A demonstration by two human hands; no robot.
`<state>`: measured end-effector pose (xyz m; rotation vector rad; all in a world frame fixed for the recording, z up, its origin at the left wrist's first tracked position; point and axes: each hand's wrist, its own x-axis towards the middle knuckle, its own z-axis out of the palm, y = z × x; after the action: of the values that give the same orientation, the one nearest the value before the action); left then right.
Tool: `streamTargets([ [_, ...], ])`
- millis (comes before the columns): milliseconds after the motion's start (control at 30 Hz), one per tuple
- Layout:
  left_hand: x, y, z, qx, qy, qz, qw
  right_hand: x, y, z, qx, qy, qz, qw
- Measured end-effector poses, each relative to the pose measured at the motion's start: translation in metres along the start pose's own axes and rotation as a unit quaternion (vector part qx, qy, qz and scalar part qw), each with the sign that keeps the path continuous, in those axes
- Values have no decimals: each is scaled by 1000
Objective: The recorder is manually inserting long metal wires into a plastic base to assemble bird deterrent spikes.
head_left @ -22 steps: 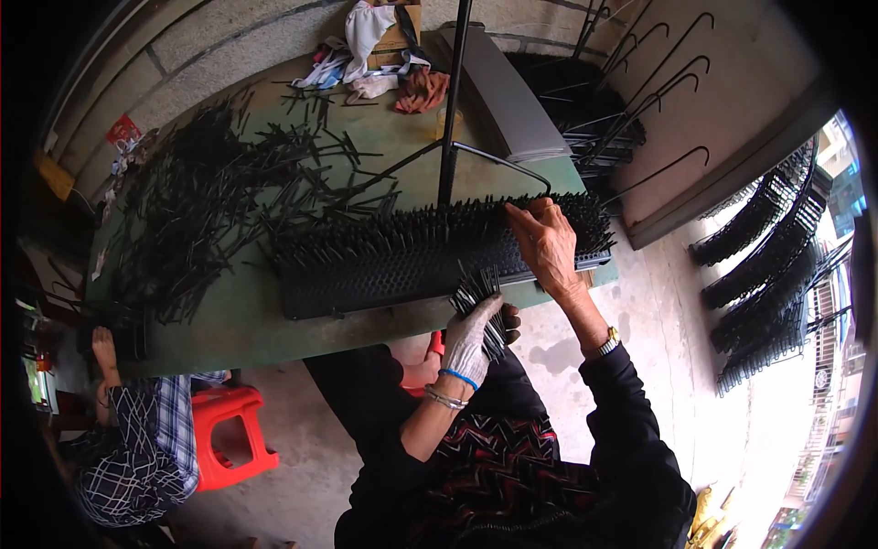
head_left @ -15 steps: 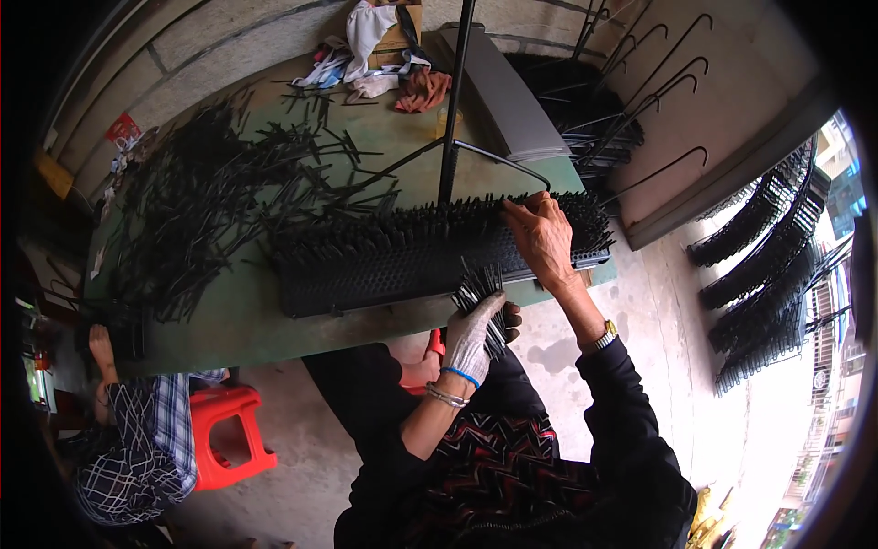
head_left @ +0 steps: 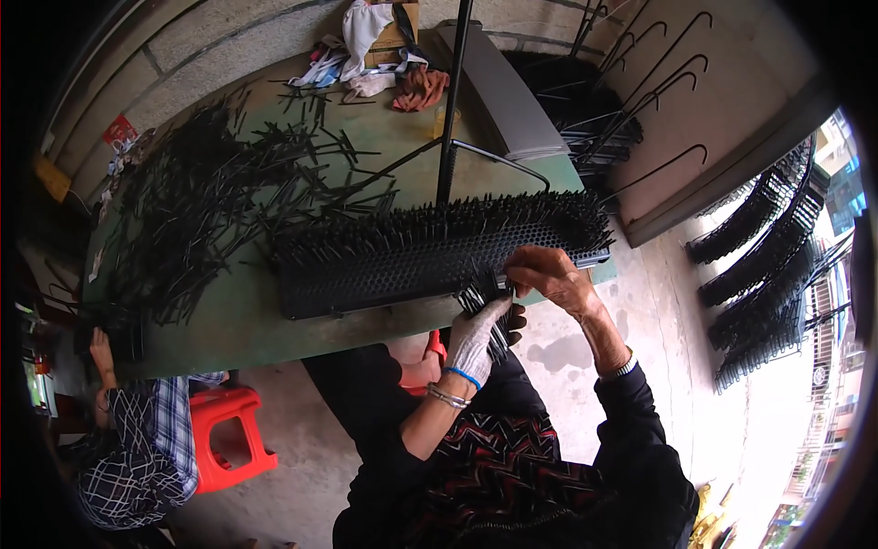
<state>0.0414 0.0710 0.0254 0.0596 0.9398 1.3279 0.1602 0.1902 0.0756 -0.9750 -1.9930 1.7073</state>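
Observation:
In my gloved left hand (head_left: pixel 477 334) is a bundle of thin black strips (head_left: pixel 480 295), gripped below the front edge of a long black perforated panel (head_left: pixel 384 267). My bare right hand (head_left: pixel 553 279) is pinched at the bundle's upper end, its fingertips on a black strip there. Rows of upright black strips (head_left: pixel 439 218) fill the panel's far part, while its near part shows bare holes. A black metal handle (head_left: pixel 447 151) with two slanting braces rises behind the panel.
Loose black strips (head_left: pixel 192 201) lie heaped across the green table (head_left: pixel 247 343) on the left. Cloths (head_left: pixel 421 89) and a stack of grey panels (head_left: pixel 508 96) are at the back. A co-worker's hand (head_left: pixel 101 348) is at far left, near a red stool (head_left: pixel 233 439).
My right hand has come down from the upright strips on the panel toward me, to the bundle. My left hand has hardly moved and still grips it.

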Motion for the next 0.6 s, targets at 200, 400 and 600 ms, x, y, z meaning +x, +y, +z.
streamTargets([
  [200,20,-6,-12,-87,3,0,996,1,-10,-11,-86,211,-81,970],
  [400,25,-11,0,-131,-12,-43,990,31,1,-21,-172,334,-181,909],
  [600,27,-15,-3,-106,2,-55,993,46,18,-20,-200,305,-194,911],
])
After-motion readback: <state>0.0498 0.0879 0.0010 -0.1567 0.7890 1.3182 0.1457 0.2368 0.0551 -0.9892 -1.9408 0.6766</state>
